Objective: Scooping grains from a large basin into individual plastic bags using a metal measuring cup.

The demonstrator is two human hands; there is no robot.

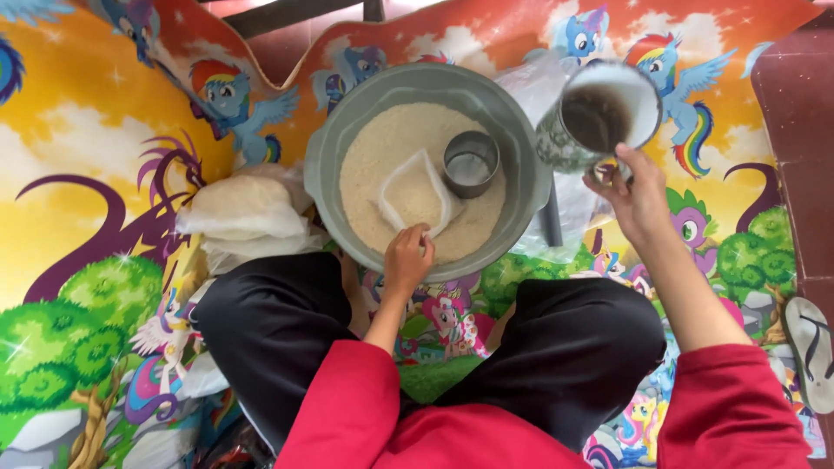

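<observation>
A grey round basin full of white rice stands on a colourful cartoon mat in front of my crossed legs. In the rice lie a clear plastic bag and a small metal tin. My left hand pinches the near edge of the plastic bag at the basin's front rim. My right hand holds up an enamel mug by its handle, to the right of the basin, its mouth turned towards me and dark inside.
A white plastic bag bundle lies left of the basin. Clear plastic sheeting sits under the mug. A sandal rests on the dark red floor at the right edge.
</observation>
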